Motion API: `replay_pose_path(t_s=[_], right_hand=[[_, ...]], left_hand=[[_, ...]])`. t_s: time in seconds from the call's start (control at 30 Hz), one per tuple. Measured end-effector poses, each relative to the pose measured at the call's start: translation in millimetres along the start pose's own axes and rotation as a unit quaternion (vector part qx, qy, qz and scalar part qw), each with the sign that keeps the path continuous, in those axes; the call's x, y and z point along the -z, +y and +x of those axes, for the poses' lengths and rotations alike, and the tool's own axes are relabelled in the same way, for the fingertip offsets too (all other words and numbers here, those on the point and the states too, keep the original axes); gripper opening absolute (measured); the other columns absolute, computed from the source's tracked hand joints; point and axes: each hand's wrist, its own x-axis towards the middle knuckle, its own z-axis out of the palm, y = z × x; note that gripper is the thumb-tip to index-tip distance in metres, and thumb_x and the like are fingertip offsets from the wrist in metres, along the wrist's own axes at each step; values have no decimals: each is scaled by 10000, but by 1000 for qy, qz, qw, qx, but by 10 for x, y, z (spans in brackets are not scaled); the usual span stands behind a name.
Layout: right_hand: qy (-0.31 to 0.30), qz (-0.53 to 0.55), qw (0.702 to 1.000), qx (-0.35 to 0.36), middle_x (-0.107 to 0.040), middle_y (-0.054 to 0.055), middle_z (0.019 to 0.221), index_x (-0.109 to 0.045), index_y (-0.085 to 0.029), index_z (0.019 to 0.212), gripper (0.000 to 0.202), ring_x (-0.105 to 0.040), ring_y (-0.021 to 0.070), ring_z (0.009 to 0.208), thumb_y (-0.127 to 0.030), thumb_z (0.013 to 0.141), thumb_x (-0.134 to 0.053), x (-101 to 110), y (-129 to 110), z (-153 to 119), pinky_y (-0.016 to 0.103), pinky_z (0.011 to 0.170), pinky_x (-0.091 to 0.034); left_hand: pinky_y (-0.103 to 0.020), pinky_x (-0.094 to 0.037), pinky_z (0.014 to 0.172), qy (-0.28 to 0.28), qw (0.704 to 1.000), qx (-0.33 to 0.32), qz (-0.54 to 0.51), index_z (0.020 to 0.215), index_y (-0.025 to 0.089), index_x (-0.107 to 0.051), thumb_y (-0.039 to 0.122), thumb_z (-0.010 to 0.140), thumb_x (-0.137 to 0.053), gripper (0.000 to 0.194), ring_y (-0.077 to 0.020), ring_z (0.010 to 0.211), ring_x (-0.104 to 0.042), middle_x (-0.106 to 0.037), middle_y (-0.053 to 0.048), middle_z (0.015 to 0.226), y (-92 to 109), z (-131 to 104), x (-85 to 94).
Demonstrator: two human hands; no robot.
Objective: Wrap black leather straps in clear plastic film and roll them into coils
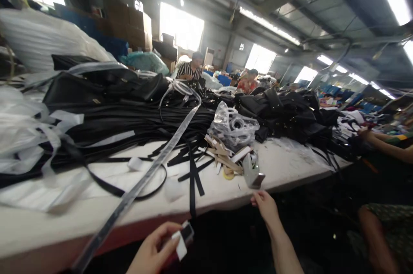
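Observation:
My left hand (158, 244) is in front of the table edge, low in the view. Its thumb and fingers pinch a small dark rectangular piece with a white tab (181, 246); its exact kind is not clear. Beyond the table's front edge, my right hand (265, 206) has its thumb and fingertips pressed together. Whatever may be between them is too small to make out. Just past those fingertips stands a grey box-like holder (252, 173). Beside it lie beige and white strips (226, 157) and a clear plastic bag (234, 127) with white coils inside.
Black straps (145, 123) and black bags (277, 108) are heaped along the white table (213, 196). A long clear plastic strip (155, 166) crosses it diagonally. Co-workers sit across the table, one in a striped top (190, 69). Another person's arm (387, 143) reaches in at right.

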Motion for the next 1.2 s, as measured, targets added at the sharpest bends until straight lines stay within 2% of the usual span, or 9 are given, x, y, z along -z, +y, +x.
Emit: replay_pose_path(t_s=[0.1,0.2,0.3,0.37,0.6,0.8,0.97,1.07,1.2], right_hand=[[-131,64,989,5,-640,38,593,-594,-178,713,427,-602,178,559,-587,650,-699,-451,-496,-515,327,601,-530],[-273,143,951,-7,-631,5,589,-577,-177,737,370,-573,132,541,-521,722,-711,-903,-863,-1006,276,583,-506],[-377,204,903,-24,-639,-3,584,-576,-172,739,316,-565,114,517,-460,772,-700,-1178,-1051,-1403,253,566,-485],[-414,219,883,-35,-645,-2,580,-573,-169,733,305,-563,109,504,-439,772,-710,-1278,-1095,-1573,243,551,-474],[-425,207,878,-74,-601,-26,494,-551,-166,668,374,-503,82,420,-481,723,-746,-1472,-1024,-1689,204,458,-422],[-415,158,889,-114,-564,-44,430,-528,-168,619,446,-460,65,351,-540,660,-771,-1592,-881,-1690,175,385,-364],[-404,152,895,-112,-522,-57,395,-492,-170,582,477,-419,52,323,-550,661,-768,-1661,-842,-1718,164,356,-315],[-424,168,883,-109,-536,-53,419,-501,-163,598,482,-440,54,345,-559,657,-769,-1683,-854,-1733,167,385,-348],[-476,224,842,-120,-642,0,585,-581,-135,736,482,-579,91,496,-544,616,-806,-1728,-861,-1742,218,544,-483]], left_hand=[[-325,-527,744,12,1000,-1,-12,940,177,-663,605,662,-719,513,-221,821,-658,-723,-59,889,49,-23,-48],[-320,-527,764,37,999,-24,-11,974,173,-653,521,736,-696,424,-203,847,-653,-718,-56,914,26,-25,-57],[-300,-530,715,59,998,-29,-3,1002,165,-643,495,756,-683,413,-195,823,-657,-714,-62,914,0,-62,-19],[-294,-529,695,80,996,-38,1,1008,157,-638,496,755,-679,425,-195,812,-657,-710,-68,909,-6,-89,27],[-303,-533,707,139,987,-80,2,1009,149,-645,482,751,-675,422,-193,779,-661,-711,-58,866,-10,-107,169],[-317,-541,762,133,986,-98,9,1001,161,-646,456,778,-663,369,-198,821,-672,-719,-56,901,-37,-110,189],[-329,-553,762,121,989,-88,0,990,156,-641,489,775,-656,397,-215,851,-679,-725,-76,924,-49,-122,198],[-339,-558,750,141,987,-75,25,956,148,-652,507,724,-699,429,-228,833,-683,-733,-87,917,-33,-128,228],[-324,-568,733,185,980,-64,25,979,153,-672,543,729,-676,463,-227,804,-693,-747,-79,917,10,-146,287]])
